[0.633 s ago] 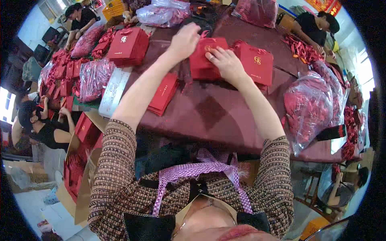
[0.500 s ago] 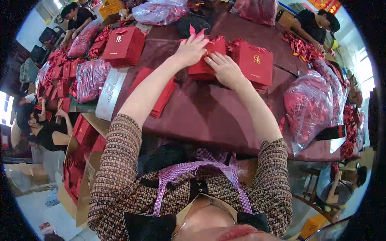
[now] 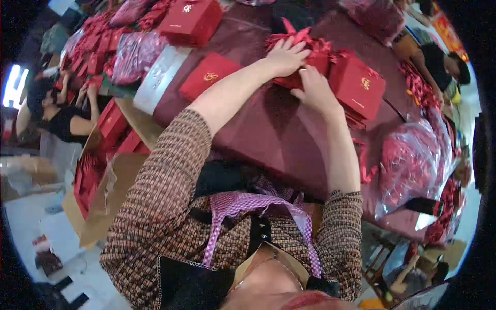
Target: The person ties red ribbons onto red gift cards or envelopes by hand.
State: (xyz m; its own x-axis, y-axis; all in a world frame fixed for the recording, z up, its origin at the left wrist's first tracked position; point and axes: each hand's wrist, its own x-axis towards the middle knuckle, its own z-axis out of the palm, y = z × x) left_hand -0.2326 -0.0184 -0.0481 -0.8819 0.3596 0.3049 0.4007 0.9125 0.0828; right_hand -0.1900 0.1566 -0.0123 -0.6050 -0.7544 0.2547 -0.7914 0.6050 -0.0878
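At the far middle of the table, my left hand [image 3: 287,58] lies with fingers spread on a stack of red paper gift bags [image 3: 319,64]. Red ribbon [image 3: 290,29] sticks up just beyond its fingertips. My right hand [image 3: 316,92] rests at the near right side of that stack, fingers stretched out and thumb apart. Its fingertips touch the bags close to my left hand's fingers. Right beside it stands another stack of red gift bags [image 3: 359,88] with gold print. Left of my left forearm lie more flat red bags [image 3: 209,75], partly hidden by the arm.
A tall stack of red bags [image 3: 191,23] stands at the far left. A clear plastic sack [image 3: 413,160] of red items lies on the right. Below the table's left edge is an open cardboard box [image 3: 111,188] with red bags. Co-workers sit left and right.
The view has turned and shifted, so the table sits higher and tilted. Both hands stay at the middle stack; my left hand has flattened onto it, and my right hand has drawn to its near side.
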